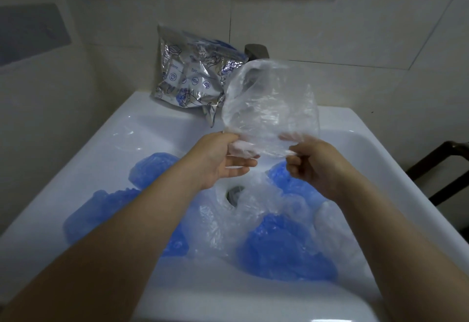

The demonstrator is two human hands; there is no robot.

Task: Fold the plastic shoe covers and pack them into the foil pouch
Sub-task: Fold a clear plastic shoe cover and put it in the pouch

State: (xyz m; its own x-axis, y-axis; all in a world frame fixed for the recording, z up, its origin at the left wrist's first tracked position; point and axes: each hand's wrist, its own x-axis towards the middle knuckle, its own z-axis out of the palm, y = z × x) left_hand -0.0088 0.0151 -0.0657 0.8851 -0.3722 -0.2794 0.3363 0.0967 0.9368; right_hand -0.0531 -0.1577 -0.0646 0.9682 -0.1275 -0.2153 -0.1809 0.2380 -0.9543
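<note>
I hold a clear plastic shoe cover (271, 108) up above the white sink (127, 123). My left hand (223, 161) pinches its lower left edge and my right hand (309, 166) pinches its lower right edge. The cover stands upright and spread out between them. A crinkled silver foil pouch (190, 75) leans against the wall on the sink's back rim, with blue covers showing at its open top. Several blue shoe covers (286, 248) and clear ones (228, 222) lie loose in the basin below my hands.
The drain (233, 192) shows between the loose covers. A dark faucet (256, 51) stands behind the held cover. Tiled walls close in at the back and left. A dark frame (441, 166) stands right of the sink.
</note>
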